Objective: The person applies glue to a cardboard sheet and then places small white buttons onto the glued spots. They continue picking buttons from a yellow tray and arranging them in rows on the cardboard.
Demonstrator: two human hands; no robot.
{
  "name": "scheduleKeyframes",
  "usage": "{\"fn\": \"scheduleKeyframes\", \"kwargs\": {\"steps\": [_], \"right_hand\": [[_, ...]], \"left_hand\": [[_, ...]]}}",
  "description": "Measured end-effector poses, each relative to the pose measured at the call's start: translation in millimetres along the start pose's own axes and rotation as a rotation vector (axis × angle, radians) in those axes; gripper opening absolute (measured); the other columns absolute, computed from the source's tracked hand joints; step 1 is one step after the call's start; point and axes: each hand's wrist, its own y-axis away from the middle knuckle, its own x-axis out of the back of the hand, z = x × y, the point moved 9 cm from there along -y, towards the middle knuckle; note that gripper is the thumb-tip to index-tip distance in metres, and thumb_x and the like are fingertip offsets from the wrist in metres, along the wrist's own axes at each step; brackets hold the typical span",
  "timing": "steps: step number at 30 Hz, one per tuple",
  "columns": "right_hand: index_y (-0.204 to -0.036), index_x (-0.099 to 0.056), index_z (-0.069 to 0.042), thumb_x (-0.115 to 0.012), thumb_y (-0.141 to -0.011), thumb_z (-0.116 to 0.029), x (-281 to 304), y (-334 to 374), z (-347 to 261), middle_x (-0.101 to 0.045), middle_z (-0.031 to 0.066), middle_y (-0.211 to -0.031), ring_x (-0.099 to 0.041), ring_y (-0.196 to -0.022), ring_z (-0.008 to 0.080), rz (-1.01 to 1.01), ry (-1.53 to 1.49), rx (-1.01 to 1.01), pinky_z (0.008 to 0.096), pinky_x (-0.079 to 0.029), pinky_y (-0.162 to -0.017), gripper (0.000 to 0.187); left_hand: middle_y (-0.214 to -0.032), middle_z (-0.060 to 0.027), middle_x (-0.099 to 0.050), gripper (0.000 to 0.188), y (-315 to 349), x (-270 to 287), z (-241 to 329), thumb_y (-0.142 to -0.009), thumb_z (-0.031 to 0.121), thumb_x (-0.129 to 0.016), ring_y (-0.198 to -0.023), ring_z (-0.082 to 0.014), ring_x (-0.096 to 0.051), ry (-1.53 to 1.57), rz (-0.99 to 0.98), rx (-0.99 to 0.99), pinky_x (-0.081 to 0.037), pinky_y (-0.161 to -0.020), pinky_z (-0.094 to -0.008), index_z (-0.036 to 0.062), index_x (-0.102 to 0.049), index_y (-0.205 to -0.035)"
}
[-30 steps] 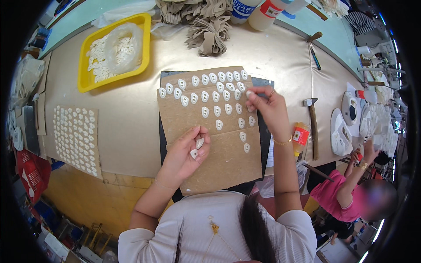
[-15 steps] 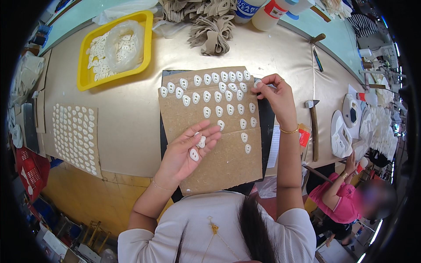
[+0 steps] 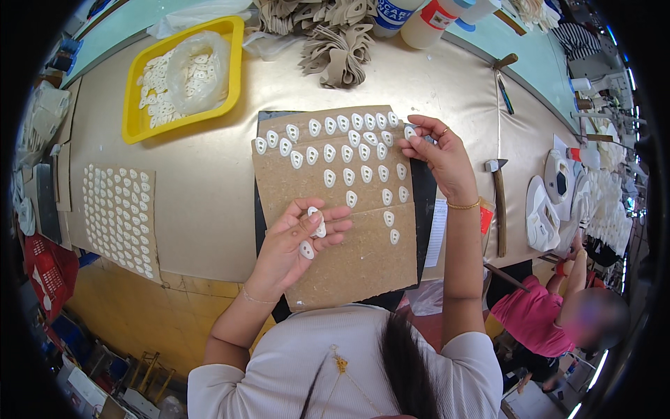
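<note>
A brown cardboard sheet [image 3: 349, 272] lies in front of me, with rows of small white oval pieces [image 3: 347, 155], each with holes, across its upper and right parts. My right hand [image 3: 447, 160] is at the sheet's upper right edge and pinches one white piece [image 3: 410, 132] between thumb and fingertips. Over the sheet's left middle, my left hand [image 3: 279, 244] is turned palm up. Its thumb presses a few white pieces [image 3: 318, 225] against the fingers, and another loose piece [image 3: 306, 250] rests on the palm.
A yellow tray [image 3: 130, 105] at the far left holds many white pieces and a plastic bag. Left of me lies a second cardboard [image 3: 159, 230] covered with pieces. On the right are a hammer [image 3: 500, 202] and white shoe parts [image 3: 541, 216]. A person in pink [image 3: 530, 318] works beyond.
My right hand has shifted slightly and turned, so the pinched piece shows more of its face. The left fingers have tilted the pieces they hold. The person in pink has moved their arms.
</note>
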Motion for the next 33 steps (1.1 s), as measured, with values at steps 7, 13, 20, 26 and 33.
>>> {"fn": "scheduleKeyframes", "kwargs": {"steps": [7, 13, 20, 26, 33], "right_hand": [[-0.109, -0.06, 0.005, -0.061, -0.087, -0.004, 3, -1, -6, -0.063, 0.0059, -0.089, -0.063, -0.081, 0.0111, -0.02, 0.204, 0.039, 0.0205, -0.05, -0.072, 0.024], [-0.104, -0.064, 0.001, -0.065, -0.084, -0.007, 3, -7, -16, -0.066, 0.0037, -0.086, -0.058, -0.07, 0.0079, -0.064, 0.433, 0.174, 0.0202, -0.048, -0.069, 0.022], [-0.091, -0.069, 0.0, -0.071, -0.078, -0.011, 1, -16, -21, -0.068, 0.0052, -0.075, -0.062, -0.066, 0.0093, -0.055, 0.758, 0.149, 0.0231, -0.05, -0.065, 0.017], [-0.087, -0.069, -0.001, -0.072, -0.077, -0.012, -12, -19, -23, -0.068, 0.0058, -0.074, -0.062, -0.065, 0.0108, -0.062, 0.809, 0.182, 0.0243, -0.05, -0.065, 0.015], [-0.085, -0.065, -0.001, -0.076, -0.072, -0.013, -13, -12, -39, -0.06, 0.006, -0.075, -0.057, -0.066, 0.0141, 0.106, 1.055, 0.41, 0.0263, -0.048, -0.064, 0.021]], "left_hand": [[-0.122, -0.0255, -0.052, 0.021, 0, 0, 0, -0.097, 0.013, -0.046, -0.109, -0.0298, -0.058, -0.009, 0.008, 0.004, -0.05, -0.089, -0.0349, 0.0058, -0.042, -0.116], [-0.121, -0.0252, -0.053, 0.021, 0, 0, 1, -0.097, 0.013, -0.046, -0.109, -0.0294, -0.058, -0.011, 0.003, 0.002, -0.05, -0.089, -0.0348, 0.0057, -0.042, -0.117], [-0.121, -0.0251, -0.053, 0.022, 0, -1, 3, -0.098, 0.013, -0.046, -0.109, -0.0287, -0.058, -0.028, 0.007, 0.004, -0.051, -0.089, -0.0341, 0.0053, -0.042, -0.117], [-0.118, -0.0265, -0.054, 0.021, 1, 2, 5, -0.096, 0.008, -0.047, -0.102, -0.0274, -0.062, 0.047, 0.078, -0.012, -0.056, -0.081, -0.032, 0.0031, -0.044, -0.117], [-0.109, -0.0218, -0.061, 0.017, -1, 3, 3, -0.096, 0.012, -0.049, -0.093, -0.0235, -0.065, -0.017, 0.09, -0.005, -0.056, -0.074, -0.0295, 0.0024, -0.052, -0.109]]}}
